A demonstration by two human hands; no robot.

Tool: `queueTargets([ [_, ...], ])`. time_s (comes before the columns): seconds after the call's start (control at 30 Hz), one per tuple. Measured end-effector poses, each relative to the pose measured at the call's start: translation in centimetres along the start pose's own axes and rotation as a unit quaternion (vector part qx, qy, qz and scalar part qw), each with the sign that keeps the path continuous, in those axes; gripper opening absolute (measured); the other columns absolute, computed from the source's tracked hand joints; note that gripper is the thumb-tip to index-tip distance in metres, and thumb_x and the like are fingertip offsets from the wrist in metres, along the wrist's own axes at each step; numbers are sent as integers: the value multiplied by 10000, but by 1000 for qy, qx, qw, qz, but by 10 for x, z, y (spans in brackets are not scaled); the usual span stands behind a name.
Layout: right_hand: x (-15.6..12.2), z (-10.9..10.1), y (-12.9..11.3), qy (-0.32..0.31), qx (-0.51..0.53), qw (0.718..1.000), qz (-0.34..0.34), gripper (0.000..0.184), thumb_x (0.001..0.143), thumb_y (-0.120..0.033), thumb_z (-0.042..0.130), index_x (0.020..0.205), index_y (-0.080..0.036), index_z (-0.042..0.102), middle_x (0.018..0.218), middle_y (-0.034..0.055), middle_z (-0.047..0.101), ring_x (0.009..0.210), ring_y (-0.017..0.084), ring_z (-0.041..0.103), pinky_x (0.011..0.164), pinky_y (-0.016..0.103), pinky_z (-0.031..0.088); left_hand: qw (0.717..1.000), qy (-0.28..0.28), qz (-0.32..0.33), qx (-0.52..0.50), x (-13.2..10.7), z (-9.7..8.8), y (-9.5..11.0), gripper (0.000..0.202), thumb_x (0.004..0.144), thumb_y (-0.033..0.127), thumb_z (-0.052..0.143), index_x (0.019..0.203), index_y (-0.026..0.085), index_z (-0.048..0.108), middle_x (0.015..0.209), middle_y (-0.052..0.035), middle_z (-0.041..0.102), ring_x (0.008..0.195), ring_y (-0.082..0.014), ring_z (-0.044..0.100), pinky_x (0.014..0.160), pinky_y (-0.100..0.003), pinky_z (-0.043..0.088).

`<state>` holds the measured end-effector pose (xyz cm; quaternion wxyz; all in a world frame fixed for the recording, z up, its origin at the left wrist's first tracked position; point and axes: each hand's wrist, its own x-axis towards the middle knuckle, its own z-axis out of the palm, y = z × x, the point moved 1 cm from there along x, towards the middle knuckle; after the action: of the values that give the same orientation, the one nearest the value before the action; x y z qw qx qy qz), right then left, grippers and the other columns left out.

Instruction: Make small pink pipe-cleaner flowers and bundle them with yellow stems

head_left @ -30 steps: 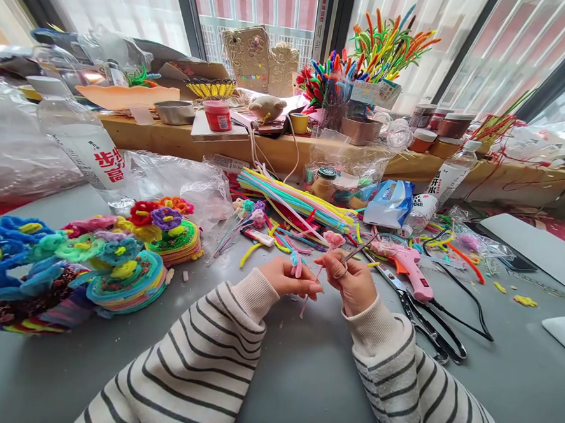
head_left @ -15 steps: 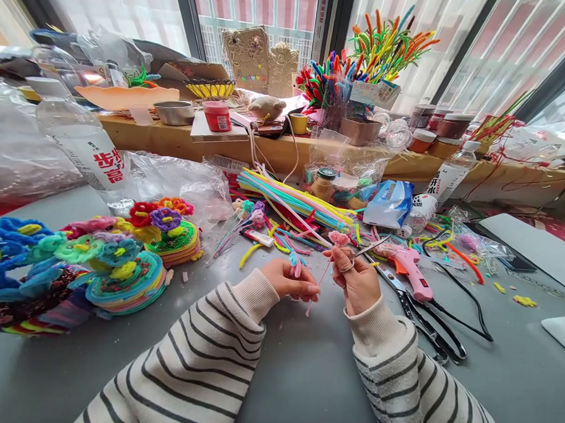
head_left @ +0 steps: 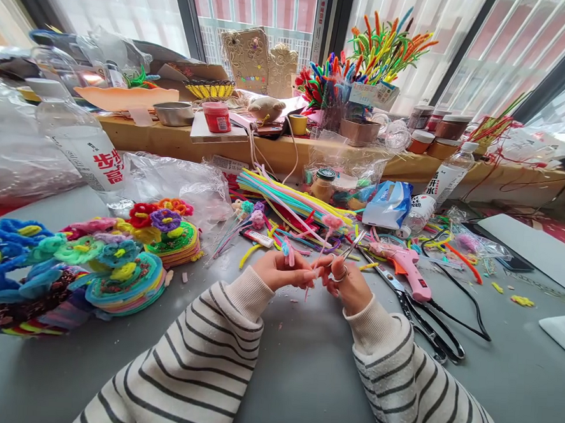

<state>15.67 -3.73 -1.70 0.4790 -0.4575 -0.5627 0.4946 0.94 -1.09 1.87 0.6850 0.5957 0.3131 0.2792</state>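
Note:
My left hand [head_left: 283, 270] is closed, pinching the thin stem of a pink pipe-cleaner flower [head_left: 332, 222] whose head stands above the fingertips. A pink and light-blue fuzzy piece [head_left: 288, 253] sticks up from the same hand. My right hand [head_left: 352, 286] is closed round small scissors [head_left: 356, 243], with a handle ring about a finger and the blades pointing up and away. Its fingertips meet the left ones at the stem, so I cannot tell exactly which fingers grip it. The stem's lower end hangs below both hands.
Finished pipe-cleaner flowers [head_left: 117, 252] crowd the left side. Beyond my hands lies a pile of loose pipe cleaners [head_left: 293, 199]. At right are a pink glue gun [head_left: 410, 270] with its black cord and large black-handled scissors [head_left: 429, 322]. A bottle [head_left: 88, 148] stands at left.
My right hand has moved left and down from the flower head to the left fingertips. The scissors now point more steeply away. The flower has shifted slightly left and up.

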Motion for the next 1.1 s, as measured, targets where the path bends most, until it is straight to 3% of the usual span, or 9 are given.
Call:
queueTargets([
  [0.07,-2,2,-1,-10,-32,999,-34,667,599,-734,289,678,-132,567,531,-6,419,419,64,340,355,186,243,1000,13,6,-11,0,-1,1,116,561,237,643,559,128,606,519,-22,588,507,-98,518,502,-211,395],
  [0.17,-6,9,-4,-75,-67,993,-66,684,608,-741,240,591,-128,545,496,-4,425,439,76,365,402,200,285,999,26,8,-32,1,-2,1,131,545,241,654,545,127,591,496,-14,576,492,-94,510,496,-213,392],
  [0.3,-9,15,-7,-177,-111,975,-80,730,650,-721,181,546,-113,573,486,20,466,445,87,405,437,215,317,998,44,10,-36,2,-3,1,141,525,247,666,539,131,587,483,4,563,480,-80,495,501,-206,387],
  [0.4,-10,14,-8,-201,-144,965,-89,747,663,-711,166,533,-111,592,477,20,463,451,91,422,444,215,322,999,45,10,-16,3,-3,0,145,530,255,662,553,133,587,508,1,571,487,-80,492,498,-208,382],
  [0.77,-11,15,-6,-162,-138,974,-81,665,701,-653,264,412,-127,550,411,-3,441,416,70,405,450,198,331,1000,27,-5,-11,3,-2,0,199,522,277,667,571,116,562,529,13,571,503,-71,492,512,-204,386],
  [1.1,-12,15,-4,-124,-128,984,-23,610,708,-602,362,332,-138,483,328,-14,393,365,62,375,420,199,308,999,33,-4,-19,3,-1,2,212,516,284,670,565,117,550,510,19,571,493,-67,494,511,-204,392],
])
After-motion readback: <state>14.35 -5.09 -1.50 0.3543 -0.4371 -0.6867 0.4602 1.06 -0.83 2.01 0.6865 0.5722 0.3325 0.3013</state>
